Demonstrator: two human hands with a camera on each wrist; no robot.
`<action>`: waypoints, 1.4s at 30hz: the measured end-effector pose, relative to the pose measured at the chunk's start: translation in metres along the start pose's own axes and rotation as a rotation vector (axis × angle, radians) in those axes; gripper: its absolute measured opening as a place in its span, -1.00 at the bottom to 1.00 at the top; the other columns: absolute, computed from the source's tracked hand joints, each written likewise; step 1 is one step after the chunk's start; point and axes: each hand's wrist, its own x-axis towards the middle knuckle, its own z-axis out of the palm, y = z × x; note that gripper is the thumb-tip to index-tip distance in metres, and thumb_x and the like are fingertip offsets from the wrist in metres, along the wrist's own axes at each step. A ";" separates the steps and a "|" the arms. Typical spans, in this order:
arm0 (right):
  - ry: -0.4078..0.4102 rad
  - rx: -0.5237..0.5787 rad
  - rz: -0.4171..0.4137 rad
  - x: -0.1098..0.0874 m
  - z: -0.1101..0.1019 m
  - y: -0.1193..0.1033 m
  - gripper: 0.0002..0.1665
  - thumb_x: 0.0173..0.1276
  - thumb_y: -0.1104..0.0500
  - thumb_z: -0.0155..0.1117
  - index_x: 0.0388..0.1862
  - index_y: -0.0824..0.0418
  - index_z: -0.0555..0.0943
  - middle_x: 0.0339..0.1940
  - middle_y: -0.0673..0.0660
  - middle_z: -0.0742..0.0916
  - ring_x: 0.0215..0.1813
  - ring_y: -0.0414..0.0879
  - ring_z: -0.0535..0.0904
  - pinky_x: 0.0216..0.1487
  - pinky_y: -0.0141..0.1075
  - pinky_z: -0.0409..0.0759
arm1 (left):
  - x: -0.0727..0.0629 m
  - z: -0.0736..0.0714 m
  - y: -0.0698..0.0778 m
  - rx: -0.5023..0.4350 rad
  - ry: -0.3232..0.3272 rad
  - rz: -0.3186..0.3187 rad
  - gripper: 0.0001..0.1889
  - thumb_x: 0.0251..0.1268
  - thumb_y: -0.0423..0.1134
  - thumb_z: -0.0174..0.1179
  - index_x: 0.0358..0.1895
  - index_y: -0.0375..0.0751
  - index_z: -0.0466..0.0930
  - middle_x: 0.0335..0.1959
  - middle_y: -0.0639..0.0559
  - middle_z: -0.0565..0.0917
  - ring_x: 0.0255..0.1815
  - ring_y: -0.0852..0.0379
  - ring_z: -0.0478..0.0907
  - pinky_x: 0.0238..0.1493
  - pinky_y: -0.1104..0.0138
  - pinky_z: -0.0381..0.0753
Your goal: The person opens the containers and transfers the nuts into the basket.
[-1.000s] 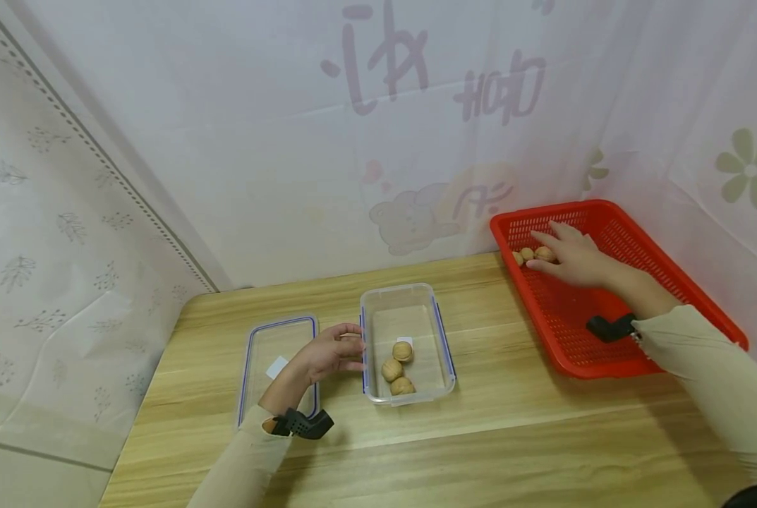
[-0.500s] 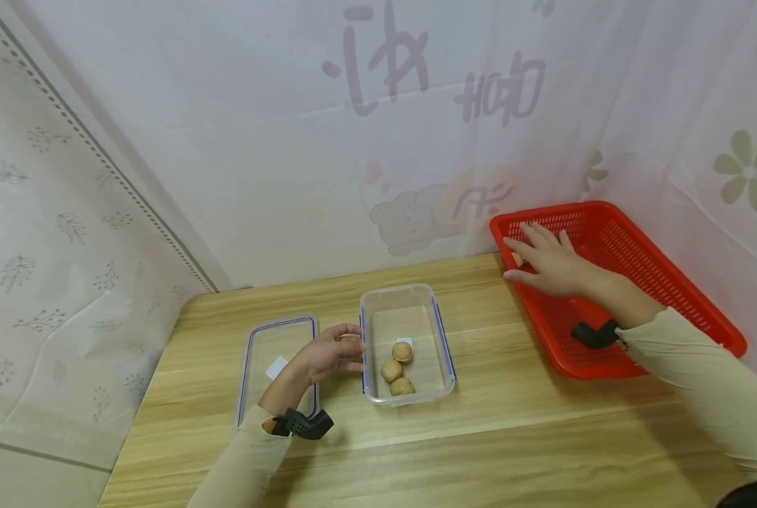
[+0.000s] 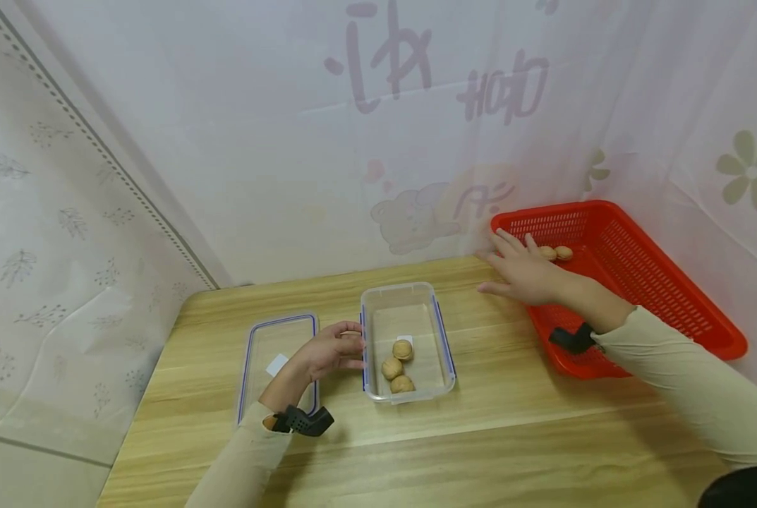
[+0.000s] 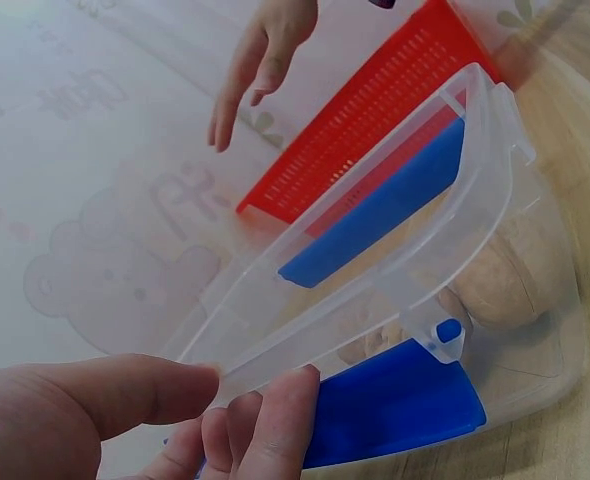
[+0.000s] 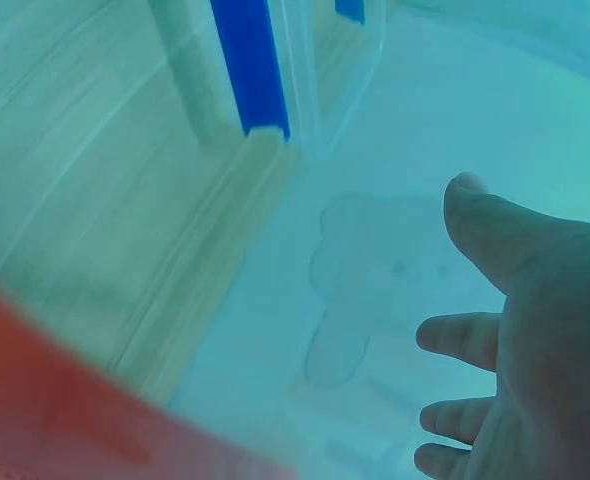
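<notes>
Item one, food container (image 3: 400,317): clear, rectangular, lidless, lying flat at the middle of the wooden table (image 3: 416,458), blue latches (image 4: 395,405) folded down its long sides. I judged it light and moderately stiff, the smooth walls a little slippery, best taken by the rim and side wall together, since a latch alone would likely swing. Contents: three walnuts (image 3: 392,368), touching in a row near the close end, beside a small white label (image 3: 406,339); I rated them light, hard, ridged enough to grip though apt to roll, best pinched across the middle. Item two, left hand (image 3: 330,351): at the container's left side, pinching its edge, thumb at the rim and fingertips against the wall by the latch. Item three, right hand (image 3: 523,274): fingers spread and loosely extended, nothing held, above the left rim of the red basket (image 3: 657,289), thumb side toward me. Item four, the basket itself: perforated plastic, well apart from the container on the right, holding more walnuts (image 3: 564,252) at its far end; the right hand covered part of that corner, so I could not fix their number. Item five, lid (image 3: 270,339): blue-edged, flat, left of the container, beneath the left wrist. Item six, pale printed sheet (image 3: 257,141), hanging behind everything.
</notes>
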 end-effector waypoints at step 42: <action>-0.347 0.257 -0.470 0.071 0.057 -0.078 -0.20 0.45 0.03 0.37 0.56 0.18 0.31 0.57 0.28 0.32 0.60 0.24 0.12 0.60 0.20 0.15 | 0.000 0.000 0.001 0.001 0.017 -0.022 -0.49 0.51 -0.45 0.07 0.40 -0.53 0.14 -0.14 -0.09 0.47 -0.15 0.10 0.50 -0.06 0.25 0.81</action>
